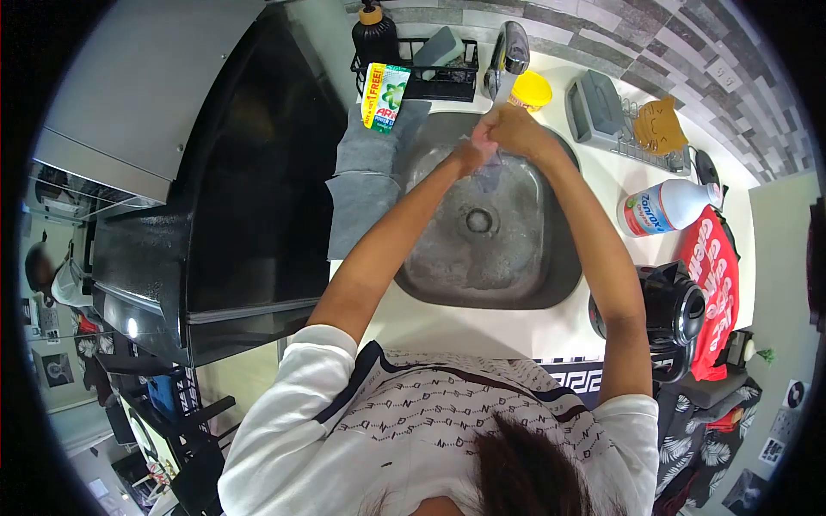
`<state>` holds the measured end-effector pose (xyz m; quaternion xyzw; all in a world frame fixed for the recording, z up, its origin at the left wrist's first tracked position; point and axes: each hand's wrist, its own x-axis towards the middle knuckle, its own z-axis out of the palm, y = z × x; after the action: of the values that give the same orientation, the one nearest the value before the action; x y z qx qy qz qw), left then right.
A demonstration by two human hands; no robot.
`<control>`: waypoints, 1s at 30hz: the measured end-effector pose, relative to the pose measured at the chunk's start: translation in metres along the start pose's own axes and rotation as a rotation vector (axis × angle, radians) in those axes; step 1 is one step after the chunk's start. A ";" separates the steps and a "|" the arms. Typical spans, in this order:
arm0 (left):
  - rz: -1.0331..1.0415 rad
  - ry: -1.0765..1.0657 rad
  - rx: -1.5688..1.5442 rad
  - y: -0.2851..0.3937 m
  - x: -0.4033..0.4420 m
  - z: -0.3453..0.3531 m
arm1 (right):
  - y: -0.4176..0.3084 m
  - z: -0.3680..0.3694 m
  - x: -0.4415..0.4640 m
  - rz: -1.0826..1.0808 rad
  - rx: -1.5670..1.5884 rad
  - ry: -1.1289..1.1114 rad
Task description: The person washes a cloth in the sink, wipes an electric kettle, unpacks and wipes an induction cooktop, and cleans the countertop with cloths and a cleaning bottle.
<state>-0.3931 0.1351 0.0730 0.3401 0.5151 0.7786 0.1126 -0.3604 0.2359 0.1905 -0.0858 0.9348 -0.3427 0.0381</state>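
Note:
Both my hands are together over the back of the steel sink (516,275), just under the faucet (514,53). My left hand (472,155) and my right hand (514,131) are closed on a thin, wet, pale cloth (489,175), which hangs between and below them. Water seems to run from the faucet onto my hands. The drain (479,220) shows in front of them. Grey cloths (366,185) lie along the sink's left edge, with a green and white detergent packet (385,96) at their back end.
Behind the sink stand a black caddy (465,86) with a soap bottle (374,36) and a yellow tub (532,91). To the right are a grey rack (594,107), a white bottle (662,208), a black kettle (671,311) and a red bag (712,297).

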 end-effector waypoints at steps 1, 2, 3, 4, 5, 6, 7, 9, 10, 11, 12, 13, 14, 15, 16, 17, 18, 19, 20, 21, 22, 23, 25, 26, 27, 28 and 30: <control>-0.012 0.034 0.028 -0.005 0.001 -0.003 | 0.004 -0.003 0.004 -0.002 0.001 -0.004; -0.117 -0.043 0.254 -0.008 0.003 -0.009 | 0.007 -0.009 0.009 -0.054 -0.186 -0.038; -0.223 -0.120 0.480 -0.013 0.004 -0.016 | 0.010 -0.012 0.013 -0.082 -0.281 -0.057; -0.221 -0.115 0.482 0.009 0.007 -0.012 | 0.013 -0.016 0.016 -0.113 -0.375 -0.073; -0.451 -0.190 0.728 0.032 0.011 -0.009 | 0.016 -0.019 0.017 -0.133 -0.287 -0.049; -0.685 -0.267 0.970 0.042 0.013 -0.007 | 0.018 -0.022 0.017 -0.150 -0.198 -0.025; -0.686 -0.268 0.968 0.036 0.017 -0.008 | 0.020 -0.023 0.016 -0.166 -0.109 -0.001; -0.758 -0.213 1.100 0.037 0.025 -0.006 | 0.026 -0.015 0.016 -0.076 -0.259 0.055; -0.758 -0.215 1.099 0.040 0.023 -0.003 | 0.029 -0.009 0.015 0.009 -0.409 0.113; -0.707 -0.158 1.149 0.042 0.021 0.000 | 0.035 -0.001 0.012 0.009 -0.410 0.114; -0.657 -0.101 1.199 0.049 0.020 0.004 | 0.046 0.013 0.005 -0.129 -0.444 0.262; -0.658 -0.103 1.198 0.051 0.019 0.004 | 0.058 0.026 -0.002 -0.266 -0.474 0.407; -0.652 -0.137 1.283 0.052 0.020 0.004 | 0.070 0.036 -0.005 -0.302 -0.539 0.395; -0.651 -0.175 1.366 0.052 0.017 0.004 | 0.066 0.043 -0.012 -0.299 -0.536 0.391; -0.655 -0.180 1.364 0.045 0.012 0.003 | 0.059 0.050 -0.019 -0.203 -0.490 0.390; -0.577 -0.168 1.339 0.040 0.013 -0.001 | 0.052 0.050 -0.019 -0.117 -0.448 0.399; -0.508 -0.161 1.309 0.035 0.010 -0.005 | 0.059 0.059 -0.018 -0.116 -0.447 0.401; -0.501 -0.163 1.313 0.035 0.010 -0.008 | 0.074 0.075 -0.014 -0.146 -0.117 0.528; -0.444 -0.180 1.161 0.036 0.014 -0.012 | 0.085 0.084 -0.008 -0.180 0.215 0.646; -0.395 -0.196 1.004 0.036 0.014 -0.013 | 0.085 0.092 -0.008 -0.180 0.212 0.647; -0.397 -0.198 1.001 0.041 0.014 -0.010 | 0.080 0.105 -0.010 0.114 0.683 0.740; -0.445 -0.123 0.789 0.046 0.014 -0.007 | 0.075 0.116 -0.016 0.426 1.152 0.800; -0.484 -0.049 0.576 0.059 0.014 0.000 | 0.067 0.122 -0.028 0.636 1.473 0.739; -0.582 -0.049 0.412 0.067 0.011 0.003 | 0.064 0.121 -0.030 0.732 1.634 0.690; -0.678 -0.045 0.244 0.066 0.008 0.002 | 0.066 0.122 -0.032 0.840 1.790 0.649; -0.678 -0.043 0.242 0.059 0.004 0.001 | 0.068 0.123 -0.034 0.539 2.030 0.525; -0.545 0.057 0.112 0.039 -0.007 0.000 | 0.078 0.127 -0.032 0.212 2.232 0.387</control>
<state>-0.3806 0.1138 0.1047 0.1726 0.6328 0.6992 0.2844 -0.3230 0.2196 0.0433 0.1296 0.1003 -0.9862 -0.0228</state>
